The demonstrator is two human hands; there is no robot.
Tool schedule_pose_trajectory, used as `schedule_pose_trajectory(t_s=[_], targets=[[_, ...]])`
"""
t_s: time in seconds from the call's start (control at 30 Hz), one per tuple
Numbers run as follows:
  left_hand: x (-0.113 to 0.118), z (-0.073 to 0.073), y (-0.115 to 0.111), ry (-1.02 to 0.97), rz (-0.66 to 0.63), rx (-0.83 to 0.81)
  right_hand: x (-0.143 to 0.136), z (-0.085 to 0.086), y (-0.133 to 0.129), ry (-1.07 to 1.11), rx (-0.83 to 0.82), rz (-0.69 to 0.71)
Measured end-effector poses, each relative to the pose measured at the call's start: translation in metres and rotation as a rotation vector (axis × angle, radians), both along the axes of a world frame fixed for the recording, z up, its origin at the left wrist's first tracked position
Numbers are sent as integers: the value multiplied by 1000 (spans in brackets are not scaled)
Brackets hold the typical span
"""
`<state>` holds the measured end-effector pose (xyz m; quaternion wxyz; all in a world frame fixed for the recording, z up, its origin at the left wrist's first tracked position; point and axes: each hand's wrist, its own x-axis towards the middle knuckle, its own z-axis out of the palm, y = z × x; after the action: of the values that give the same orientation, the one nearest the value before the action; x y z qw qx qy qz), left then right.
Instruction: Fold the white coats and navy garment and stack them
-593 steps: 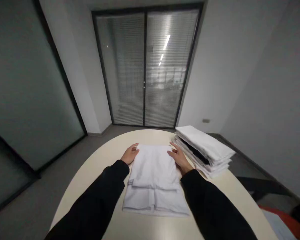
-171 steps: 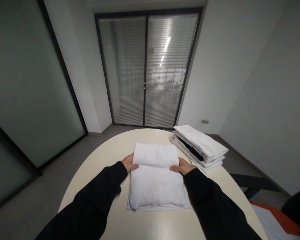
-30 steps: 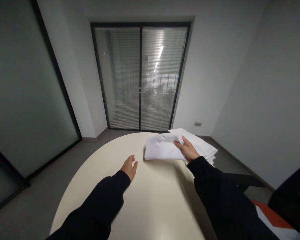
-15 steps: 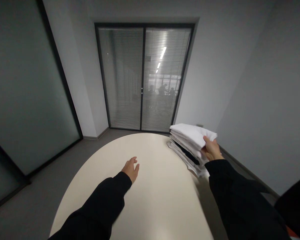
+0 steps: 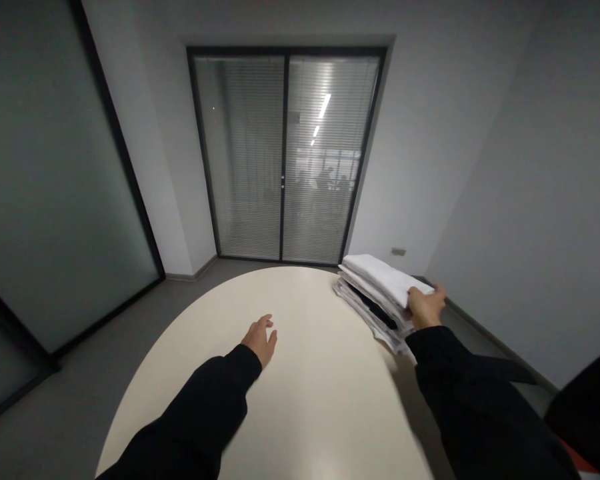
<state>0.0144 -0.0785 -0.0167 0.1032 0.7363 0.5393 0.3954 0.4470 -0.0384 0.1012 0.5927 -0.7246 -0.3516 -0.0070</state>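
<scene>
- R hand (image 5: 427, 307) at near-right end of folded white cloth (image 5: 385, 275), thumb one side, fingertips other; contact's hidden, can't tell if pinching or just resting.
- Cloth tops the stack (image 5: 367, 321), running left & away from R hand, by table's (image 5: 300, 407) right edge.
- Stack's near-right end partly hidden behind hand; dark layer (image 5: 375, 310) btwn white ones, hard to ID.
- L hand (image 5: 260, 341) over table, fingers loosely spread; can't tell if touching.
- Dark thing (image 5: 593, 400) cut off far right, unclear.
</scene>
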Motion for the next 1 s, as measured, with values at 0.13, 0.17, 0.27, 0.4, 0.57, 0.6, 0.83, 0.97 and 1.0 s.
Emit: schedule_pose_trajectory(t_s=[0.13, 0.17, 0.27, 0.4, 0.57, 0.6, 0.83, 0.97, 1.0], targets=[[1, -1, -2, 48, -2, 18, -15, 28, -5, -278, -63, -98], [2, -1, -2, 64, -1, 22, -20, 36, -2, -397, -56, -15], [3, 0, -3, 94, 8, 34, -35, 55, 12, -691, -98, 222], [3, 6, -4, 133, 6, 34, -57, 61, 34, -837, -328, 304], [2, 15, -5, 256, -10, -4, -74, 41, 46, -759, -708, 436], [2, 16, -5, 287, -9, -20, -75, 36, 47, -757, -758, 460], [1, 16, -4, 391, -15, -115, -78, 23, 50, -771, -845, 464], [1, 15, -4, 377, -25, -97, -75, 24, 47, -798, -791, 451], [1, 15, -4, 371, -28, -92, -73, 23, 46, -801, -785, 448]])
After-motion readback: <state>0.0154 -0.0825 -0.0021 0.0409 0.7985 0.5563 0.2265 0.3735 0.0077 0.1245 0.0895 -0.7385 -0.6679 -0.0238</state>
